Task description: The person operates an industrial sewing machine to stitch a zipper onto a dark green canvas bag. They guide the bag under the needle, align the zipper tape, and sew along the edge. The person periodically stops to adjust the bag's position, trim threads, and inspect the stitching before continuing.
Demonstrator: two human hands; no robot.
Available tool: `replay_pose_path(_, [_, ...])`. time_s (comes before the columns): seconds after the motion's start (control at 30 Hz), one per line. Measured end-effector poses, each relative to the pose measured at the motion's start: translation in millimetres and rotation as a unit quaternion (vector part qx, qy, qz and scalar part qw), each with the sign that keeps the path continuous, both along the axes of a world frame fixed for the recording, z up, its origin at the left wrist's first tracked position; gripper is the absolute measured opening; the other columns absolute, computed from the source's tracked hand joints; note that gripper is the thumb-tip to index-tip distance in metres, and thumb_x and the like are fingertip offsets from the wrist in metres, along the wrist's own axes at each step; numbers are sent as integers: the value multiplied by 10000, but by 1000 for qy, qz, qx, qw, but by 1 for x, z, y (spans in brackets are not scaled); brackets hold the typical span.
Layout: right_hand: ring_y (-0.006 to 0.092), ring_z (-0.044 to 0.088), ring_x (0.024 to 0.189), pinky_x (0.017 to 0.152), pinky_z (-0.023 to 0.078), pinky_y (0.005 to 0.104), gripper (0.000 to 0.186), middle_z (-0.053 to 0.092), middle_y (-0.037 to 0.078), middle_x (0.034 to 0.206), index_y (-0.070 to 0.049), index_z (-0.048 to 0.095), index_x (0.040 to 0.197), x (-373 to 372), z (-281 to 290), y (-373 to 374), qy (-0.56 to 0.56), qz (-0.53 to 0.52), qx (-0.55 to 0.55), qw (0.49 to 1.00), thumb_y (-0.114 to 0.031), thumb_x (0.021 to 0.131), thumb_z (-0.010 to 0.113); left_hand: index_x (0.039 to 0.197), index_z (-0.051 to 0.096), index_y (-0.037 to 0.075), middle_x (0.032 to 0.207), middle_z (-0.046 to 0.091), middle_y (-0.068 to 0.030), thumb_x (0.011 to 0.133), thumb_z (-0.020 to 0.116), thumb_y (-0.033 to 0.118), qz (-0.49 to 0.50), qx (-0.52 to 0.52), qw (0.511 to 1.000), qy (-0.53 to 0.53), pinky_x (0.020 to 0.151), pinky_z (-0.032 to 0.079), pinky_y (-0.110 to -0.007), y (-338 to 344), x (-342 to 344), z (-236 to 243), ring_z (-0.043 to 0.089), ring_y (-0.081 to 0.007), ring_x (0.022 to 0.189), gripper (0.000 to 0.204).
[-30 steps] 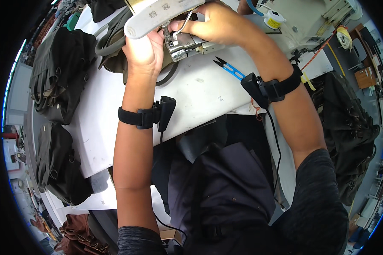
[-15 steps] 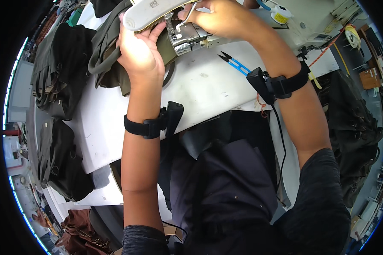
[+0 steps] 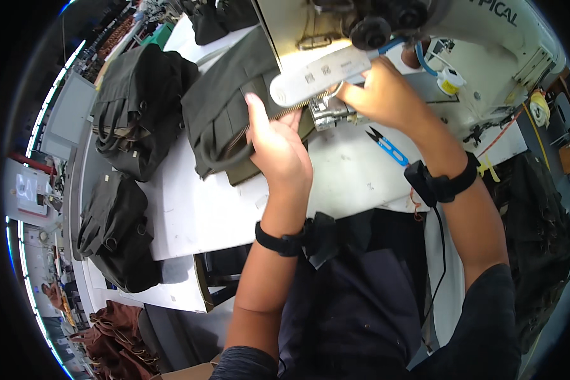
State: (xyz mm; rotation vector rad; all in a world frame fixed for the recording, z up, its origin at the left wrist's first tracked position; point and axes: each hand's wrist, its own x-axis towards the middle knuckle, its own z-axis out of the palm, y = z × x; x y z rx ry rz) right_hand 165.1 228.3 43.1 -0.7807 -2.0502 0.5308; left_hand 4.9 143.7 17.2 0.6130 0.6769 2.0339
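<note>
An olive-green bag (image 3: pixel 234 95) lies at the left of the sewing machine (image 3: pixel 320 79), its brass-toothed zipper edge (image 3: pixel 239 136) running toward the metal presser foot (image 3: pixel 328 113). At that edge my left hand (image 3: pixel 280 149) grips the bag, thumb up against the cloth and fingers by the zipper. My right hand (image 3: pixel 386 95) is behind and right of the presser foot, thumb beside a curved metal lever. Its fingers are bent and partly hidden by the machine head, so what they hold cannot be made out.
Blue-handled thread snips (image 3: pixel 389 149) lie on the white table (image 3: pixel 342 171), near my right forearm. Dark bags (image 3: pixel 142 107) stand at the left, another (image 3: pixel 117 234) nearer me. Brown bags (image 3: pixel 117 342) sit low left; dark ones (image 3: pixel 538 234) are piled at the right.
The whole view has shifted, so the machine and bags appear lower and farther right, and more of the machine head shows. Both hands stay by the zipper and presser foot.
</note>
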Motion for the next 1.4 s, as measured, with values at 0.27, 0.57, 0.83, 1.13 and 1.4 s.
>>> replay_pose_path(0.27, [340,718,879,812,560,415,230,755,160,886,-10,745,891,3,12,-14,-9,24,-51,998,-236,845,739,1487,459,-18,1518,526,-171,1133,392,385,-54,0,998,-21,1209,366,-477,-21,6,-3,515,-310,1401,541])
replay_pose_path(0.57, [348,718,823,775,561,415,254,732,150,853,-42,701,926,3,29,-32,-71,-46,-106,991,-280,837,709,1504,466,37,1516,531,-139,1111,453,421,-83,0,996,-29,1203,335,-457,-25,3,-22,498,-270,1391,549])
replay_pose_path(0.83, [424,699,742,713,569,502,204,709,224,799,-13,695,841,-14,1,-25,-40,-124,56,990,-216,819,689,1510,440,13,1528,515,-145,1127,426,411,-87,-25,996,-10,1226,338,-434,-17,14,-26,470,-278,1434,553])
replay_pose_path(1.13, [332,741,872,814,584,471,274,778,107,951,-110,777,1008,-20,-31,16,-153,-121,135,971,-272,790,739,1412,580,7,1376,655,-89,1126,404,515,-195,-10,980,-45,1070,436,-332,5,15,-22,612,-186,1240,609])
replay_pose_path(1.4, [264,710,904,794,565,381,206,754,107,996,-79,746,1044,-13,-27,23,-93,-62,6,994,-163,856,740,1251,686,43,1164,686,-49,1073,525,573,-171,-124,977,14,953,448,-286,8,0,-23,604,-146,1013,582])
